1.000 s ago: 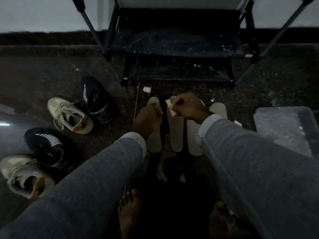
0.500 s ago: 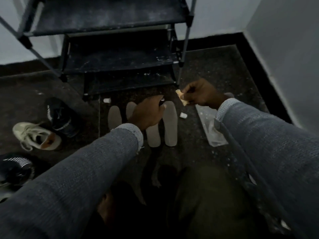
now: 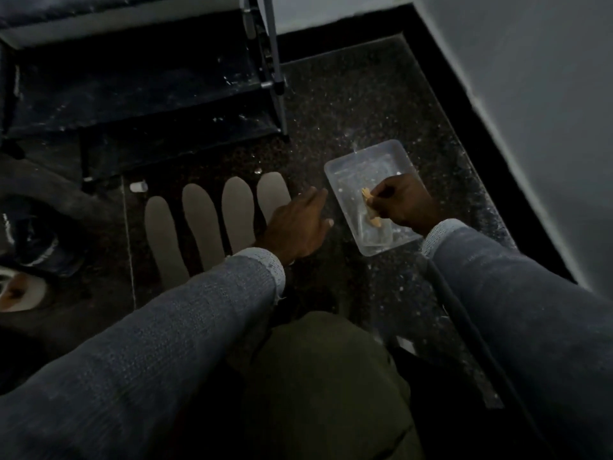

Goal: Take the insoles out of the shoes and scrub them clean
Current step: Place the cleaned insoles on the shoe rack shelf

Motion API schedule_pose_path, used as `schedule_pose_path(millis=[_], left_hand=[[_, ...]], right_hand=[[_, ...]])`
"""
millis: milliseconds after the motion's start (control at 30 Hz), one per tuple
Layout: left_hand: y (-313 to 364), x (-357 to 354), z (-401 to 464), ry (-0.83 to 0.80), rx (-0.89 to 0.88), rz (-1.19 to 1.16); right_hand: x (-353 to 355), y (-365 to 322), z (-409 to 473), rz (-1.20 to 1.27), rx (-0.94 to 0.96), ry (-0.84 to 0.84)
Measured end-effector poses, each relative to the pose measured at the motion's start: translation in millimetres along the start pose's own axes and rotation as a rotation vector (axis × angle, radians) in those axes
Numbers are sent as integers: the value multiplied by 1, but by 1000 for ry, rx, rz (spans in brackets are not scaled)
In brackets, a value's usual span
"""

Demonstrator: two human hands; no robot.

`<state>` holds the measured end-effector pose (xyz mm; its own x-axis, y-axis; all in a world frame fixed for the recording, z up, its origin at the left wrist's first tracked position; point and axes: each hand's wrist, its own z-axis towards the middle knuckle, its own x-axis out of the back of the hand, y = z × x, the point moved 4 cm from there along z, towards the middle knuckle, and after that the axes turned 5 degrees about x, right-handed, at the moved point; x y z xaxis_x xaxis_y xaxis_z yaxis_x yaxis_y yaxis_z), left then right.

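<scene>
- The left hand (image 3: 296, 224) covers the near end of the rightmost insole (image 3: 271, 194).
- The right hand's fingers (image 3: 381, 197) hide most of the sponge (image 3: 371, 209).
- Both shoes (image 3: 23, 290) are cut off at the frame's left edge.

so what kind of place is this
Probably a corner of a home entryway or utility room: a dark speckled floor, a metal shoe rack against the wall, and insoles lined up on the floor beside a plastic tub.

bare floor (image 3: 358, 104) behind tub (image 3: 338, 167), rack (image 3: 149, 94) behind 4 insoles (image 3: 202, 220)
</scene>
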<state>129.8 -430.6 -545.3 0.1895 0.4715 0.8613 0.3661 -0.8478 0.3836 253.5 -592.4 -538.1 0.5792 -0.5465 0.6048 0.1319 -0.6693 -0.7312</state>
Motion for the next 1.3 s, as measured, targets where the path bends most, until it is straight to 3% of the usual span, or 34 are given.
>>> schedule_pose_path(millis=[233, 567, 833, 1000, 1300], left_hand=[[0, -45, 14, -47, -22, 14], [-40, -83, 14, -114, 20, 8], [-64, -77, 2, -130, 122, -47], [-105, -74, -19, -105, 303, -166], [-175, -81, -44, -6, 559, -291]], right_hand=[[-34, 70, 13, -57, -129, 63], [-67, 106, 27, -171, -239, 56], [-64, 76, 21, -241, -144, 129], [-108, 41, 11, -157, -35, 31], [-198, 7, 16, -275, -65, -114]])
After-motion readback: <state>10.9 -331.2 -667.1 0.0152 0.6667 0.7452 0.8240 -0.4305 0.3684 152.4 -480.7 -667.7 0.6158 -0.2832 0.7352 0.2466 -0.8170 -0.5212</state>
